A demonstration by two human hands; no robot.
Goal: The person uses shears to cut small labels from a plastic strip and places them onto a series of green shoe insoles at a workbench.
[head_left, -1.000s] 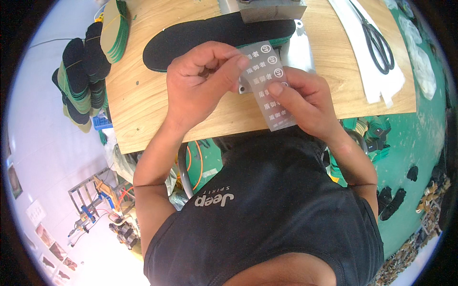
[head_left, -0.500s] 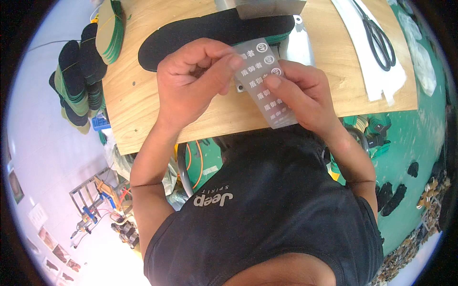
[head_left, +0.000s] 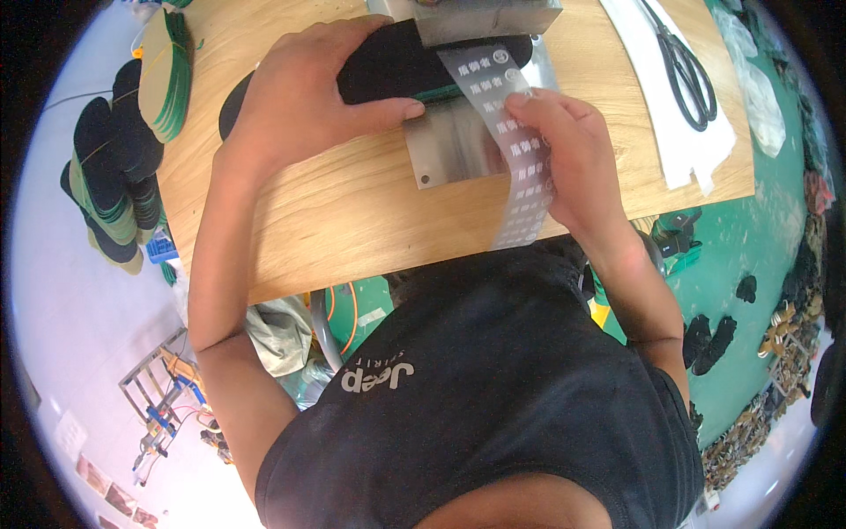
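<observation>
A stack of black-topped insoles [head_left: 392, 66], green along its near edge, lies across the metal plate [head_left: 454, 145], its right part under a metal block [head_left: 489, 22]. My left hand [head_left: 304, 93] spans the stack, fingers over the far side and thumb along the near side. In my right hand [head_left: 568, 145] a translucent strip of white-printed labels [head_left: 526, 167] is pinched between thumb and fingers. The strip's upper end lies over the stack's near edge beside the block, and its lower end hangs toward the table's front edge.
Black-handled scissors [head_left: 692, 84] rest on a white sheet [head_left: 674, 145] at the right of the wooden table [head_left: 352, 212]. A tied bundle of beige and green insoles [head_left: 166, 75] is at the far left, with more bundled insoles [head_left: 101, 176] beyond the table's left edge.
My left hand has let go of the label strip and moved left onto the insole stack. My right hand keeps the strip, which now hangs longer and reaches farther toward the block.
</observation>
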